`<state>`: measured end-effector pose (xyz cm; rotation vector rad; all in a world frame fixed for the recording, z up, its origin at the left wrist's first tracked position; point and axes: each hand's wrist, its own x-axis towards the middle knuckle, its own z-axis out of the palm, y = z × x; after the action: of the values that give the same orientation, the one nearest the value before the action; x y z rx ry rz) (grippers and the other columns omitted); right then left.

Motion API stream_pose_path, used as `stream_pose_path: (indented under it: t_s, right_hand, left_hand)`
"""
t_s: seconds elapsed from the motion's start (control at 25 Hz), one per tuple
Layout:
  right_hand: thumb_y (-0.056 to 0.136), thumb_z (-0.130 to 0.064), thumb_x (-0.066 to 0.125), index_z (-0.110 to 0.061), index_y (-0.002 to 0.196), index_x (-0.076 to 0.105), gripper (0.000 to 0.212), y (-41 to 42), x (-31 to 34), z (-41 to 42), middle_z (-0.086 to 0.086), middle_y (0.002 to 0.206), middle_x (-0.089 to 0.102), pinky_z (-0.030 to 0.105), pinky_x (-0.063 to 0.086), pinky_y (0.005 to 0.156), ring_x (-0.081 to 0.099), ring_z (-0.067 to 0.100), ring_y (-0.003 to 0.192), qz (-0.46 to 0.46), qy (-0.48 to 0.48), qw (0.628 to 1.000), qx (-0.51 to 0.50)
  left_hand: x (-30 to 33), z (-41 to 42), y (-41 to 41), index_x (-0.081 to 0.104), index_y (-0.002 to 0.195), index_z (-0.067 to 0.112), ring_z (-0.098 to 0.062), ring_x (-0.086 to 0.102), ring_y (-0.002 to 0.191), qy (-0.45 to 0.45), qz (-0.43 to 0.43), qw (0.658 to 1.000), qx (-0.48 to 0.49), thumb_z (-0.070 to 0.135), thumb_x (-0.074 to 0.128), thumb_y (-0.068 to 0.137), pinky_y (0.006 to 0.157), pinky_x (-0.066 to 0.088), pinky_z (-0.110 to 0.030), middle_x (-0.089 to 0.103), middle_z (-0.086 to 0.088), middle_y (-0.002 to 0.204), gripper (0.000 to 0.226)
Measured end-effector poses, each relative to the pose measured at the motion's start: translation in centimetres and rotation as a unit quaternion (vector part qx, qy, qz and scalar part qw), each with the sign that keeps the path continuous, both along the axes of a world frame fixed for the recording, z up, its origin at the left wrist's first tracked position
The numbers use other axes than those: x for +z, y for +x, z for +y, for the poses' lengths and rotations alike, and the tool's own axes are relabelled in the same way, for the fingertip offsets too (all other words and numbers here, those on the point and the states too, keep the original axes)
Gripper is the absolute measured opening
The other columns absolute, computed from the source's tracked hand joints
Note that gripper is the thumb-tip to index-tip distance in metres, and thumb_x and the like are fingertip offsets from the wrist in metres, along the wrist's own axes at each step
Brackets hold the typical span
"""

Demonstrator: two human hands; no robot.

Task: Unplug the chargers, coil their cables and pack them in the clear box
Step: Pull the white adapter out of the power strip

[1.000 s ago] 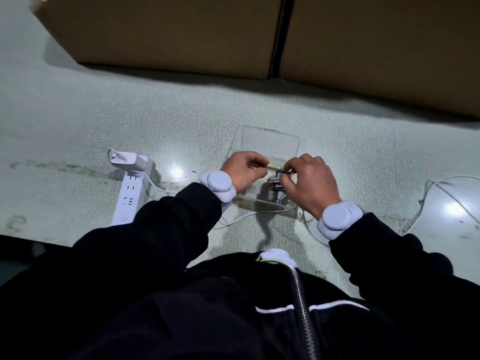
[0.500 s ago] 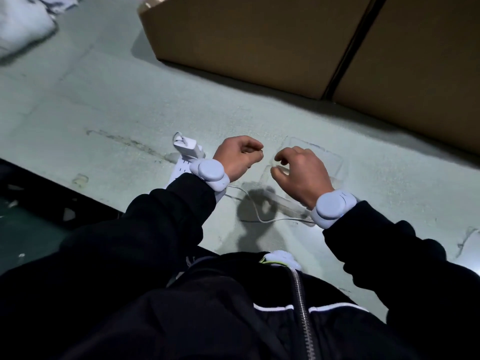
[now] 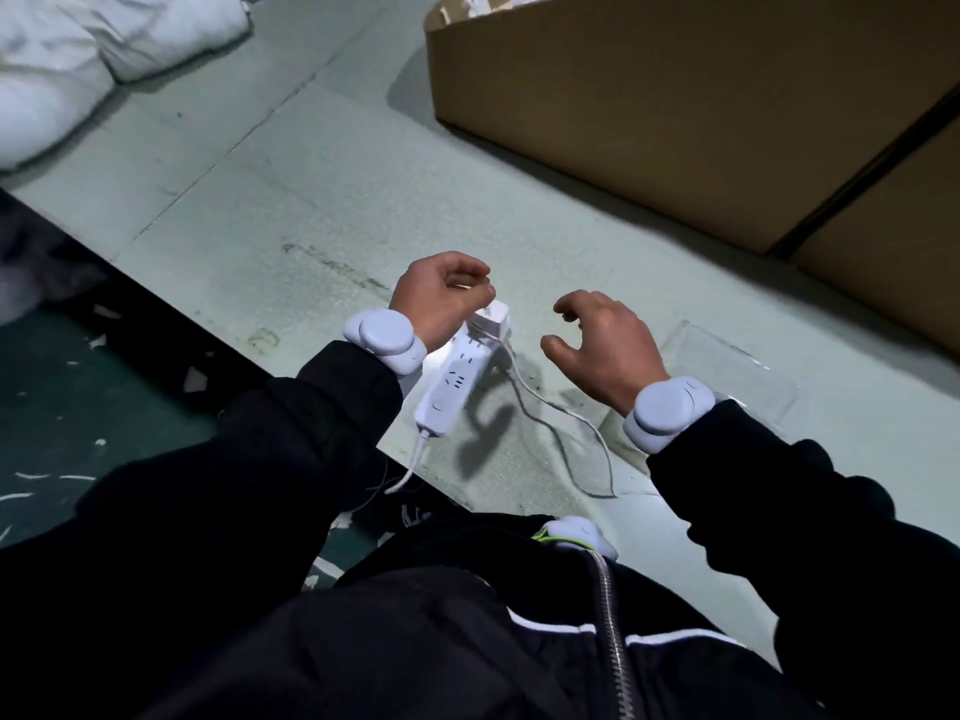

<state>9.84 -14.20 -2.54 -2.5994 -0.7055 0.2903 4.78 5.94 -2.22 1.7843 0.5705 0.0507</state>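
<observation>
From the head view, my left hand (image 3: pixel 441 298) hovers over the white charger (image 3: pixel 492 318) plugged into the power strip (image 3: pixel 452 387), near the tabletop's left edge; its fingers curl, but I cannot tell whether they grip anything. My right hand (image 3: pixel 605 345) hangs open, fingers loosely bent, holding nothing. The charger's cable (image 3: pixel 550 407) trails toward the clear box (image 3: pixel 737 366), which lies behind my right wrist.

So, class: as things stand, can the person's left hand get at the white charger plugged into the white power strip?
Probably yes: the left hand hovers just above the white charger on the white power strip, and nothing shows between them.
</observation>
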Motion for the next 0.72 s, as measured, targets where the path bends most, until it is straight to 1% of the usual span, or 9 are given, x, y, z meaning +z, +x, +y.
stream_pose_path:
  t_s: [0.12, 0.2, 0.28, 0.44, 0.52, 0.64, 0.72]
  right_hand:
    - [0.085, -0.038, 0.060, -0.016, 0.126, 0.053, 0.047, 0.5, -0.6, 2.4, 0.004, 0.121, 0.062, 0.035, 0.044, 0.086, 0.057, 0.026, 0.109, 0.012, -0.001, 1.000, 0.016]
    - [0.085, -0.039, 0.061, -0.015, 0.129, 0.051, 0.051, 1.2, -1.4, 4.5, 0.004, 0.123, 0.061, 0.033, 0.043, 0.085, 0.058, 0.026, 0.109, 0.027, -0.010, 0.999, 0.022]
    - [0.085, -0.039, 0.062, -0.015, 0.131, 0.049, 0.054, 1.2, -1.9, 5.0, 0.005, 0.124, 0.061, 0.032, 0.042, 0.084, 0.058, 0.025, 0.108, 0.039, -0.014, 0.999, 0.022]
    - [0.085, -0.042, 0.064, -0.013, 0.134, 0.048, 0.059, 1.9, -3.5, 6.6, 0.008, 0.128, 0.060, 0.035, 0.045, 0.088, 0.060, 0.028, 0.109, 0.084, -0.030, 0.996, 0.029]
    - [0.086, -0.045, 0.062, -0.012, 0.130, 0.053, 0.055, 2.0, -4.1, 7.2, 0.010, 0.123, 0.063, 0.036, 0.045, 0.086, 0.061, 0.029, 0.105, 0.091, -0.025, 0.995, 0.031]
    - [0.089, -0.050, 0.058, -0.013, 0.118, 0.061, 0.048, 2.1, -5.1, 7.9, 0.011, 0.109, 0.067, 0.036, 0.044, 0.079, 0.061, 0.032, 0.096, 0.088, -0.004, 0.996, 0.023]
    - [0.088, -0.053, 0.059, -0.015, 0.110, 0.064, 0.044, 2.1, -5.6, 8.0, 0.010, 0.099, 0.069, 0.037, 0.045, 0.075, 0.062, 0.032, 0.090, 0.087, 0.006, 0.996, 0.013]
  left_hand:
    - [-1.1, 2.2, -0.5, 0.067, 0.096, 0.024, -0.014, 0.070, 0.091, 0.016, 0.020, 1.000, -0.008, 0.020, 0.076, 0.074, 0.091, 0.054, -0.035, 0.072, -0.001, 0.097, 0.024]
    - [-2.4, 3.9, -0.6, 0.065, 0.102, 0.024, -0.012, 0.069, 0.091, 0.022, 0.049, 0.999, -0.010, 0.019, 0.075, 0.077, 0.089, 0.054, -0.033, 0.071, 0.001, 0.100, 0.028]
    - [-3.4, 3.8, -1.2, 0.064, 0.107, 0.023, -0.013, 0.068, 0.092, 0.030, 0.073, 0.997, -0.023, 0.020, 0.075, 0.077, 0.088, 0.054, -0.033, 0.070, 0.002, 0.102, 0.032]
    - [-6.3, 3.9, -1.8, 0.064, 0.114, 0.021, -0.014, 0.068, 0.091, 0.044, 0.138, 0.988, -0.057, 0.025, 0.073, 0.078, 0.084, 0.055, -0.031, 0.070, 0.003, 0.105, 0.037]
    - [-7.4, 3.8, -1.9, 0.065, 0.112, 0.020, -0.015, 0.067, 0.092, 0.036, 0.162, 0.983, -0.072, 0.025, 0.073, 0.078, 0.085, 0.054, -0.031, 0.071, 0.003, 0.103, 0.036]
    - [-8.9, 3.8, -1.6, 0.067, 0.111, 0.018, -0.016, 0.066, 0.094, 0.030, 0.191, 0.977, -0.084, 0.024, 0.074, 0.077, 0.088, 0.050, -0.028, 0.072, 0.000, 0.102, 0.035]
    - [-9.3, 3.5, -1.5, 0.069, 0.108, 0.018, -0.016, 0.066, 0.092, 0.029, 0.197, 0.977, -0.074, 0.024, 0.075, 0.075, 0.084, 0.048, -0.024, 0.072, -0.001, 0.099, 0.034]
